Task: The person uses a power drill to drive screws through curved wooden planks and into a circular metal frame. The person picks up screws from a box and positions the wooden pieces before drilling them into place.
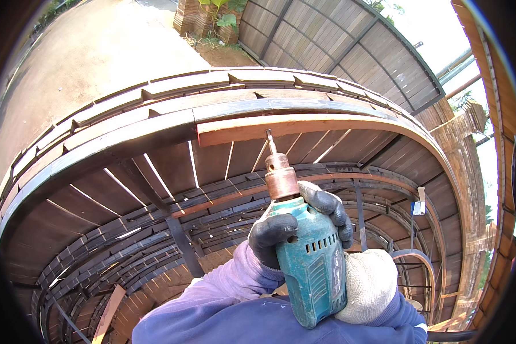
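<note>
Gripping the teal drill (309,264) with both gloved hands, you wrapped your left hand (295,223) around its front body and your right hand (370,286) around its rear, the bit (271,143) touching the wooden plank (304,126) atop the gate's metal rail (155,129).

Teal electric drill with rusty chuck (307,252) points upward. Its bit tip touches the reddish wooden plank (304,127) lying along the gate's top rail.
</note>
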The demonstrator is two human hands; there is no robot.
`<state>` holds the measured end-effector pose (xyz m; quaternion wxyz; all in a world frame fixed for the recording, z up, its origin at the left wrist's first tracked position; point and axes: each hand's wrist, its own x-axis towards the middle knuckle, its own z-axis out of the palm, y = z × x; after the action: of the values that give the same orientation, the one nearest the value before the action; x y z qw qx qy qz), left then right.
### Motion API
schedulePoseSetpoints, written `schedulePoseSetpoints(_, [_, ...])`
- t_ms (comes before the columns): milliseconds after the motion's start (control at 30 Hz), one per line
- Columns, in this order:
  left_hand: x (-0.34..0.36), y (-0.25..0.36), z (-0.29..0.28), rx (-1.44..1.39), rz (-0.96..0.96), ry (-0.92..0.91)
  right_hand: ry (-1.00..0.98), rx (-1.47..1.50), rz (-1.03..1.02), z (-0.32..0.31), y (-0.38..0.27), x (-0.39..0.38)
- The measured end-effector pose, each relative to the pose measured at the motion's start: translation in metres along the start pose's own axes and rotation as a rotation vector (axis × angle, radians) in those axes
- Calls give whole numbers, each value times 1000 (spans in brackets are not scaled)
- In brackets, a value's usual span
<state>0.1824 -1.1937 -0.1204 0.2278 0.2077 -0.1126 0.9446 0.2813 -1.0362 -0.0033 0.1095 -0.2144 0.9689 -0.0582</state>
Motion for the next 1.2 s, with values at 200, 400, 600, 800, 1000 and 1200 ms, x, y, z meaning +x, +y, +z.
schedulePoseSetpoints(200, [26, -12, -9, -83, 165, -363, 168, -324, -218, -53, -23, -1])
schedulePoseSetpoints(400, [24, -8, -16, -1, 93, -252, 380, -392, -183, -14, 6, -13])
schedulePoseSetpoints(600, [20, -10, -2, 96, 129, -171, 550, -367, -195, -1, 11, -15])
schedulePoseSetpoints(800, [24, -11, 0, 78, 142, -163, 538, -336, -214, -8, 6, -18])
schedulePoseSetpoints(1000, [24, -8, -4, 105, 161, -155, 603, -220, -352, -2, 9, -5])
schedulePoseSetpoints(1200, [14, -6, 0, 44, 125, -123, 380, -1, -306, -26, -15, 6])
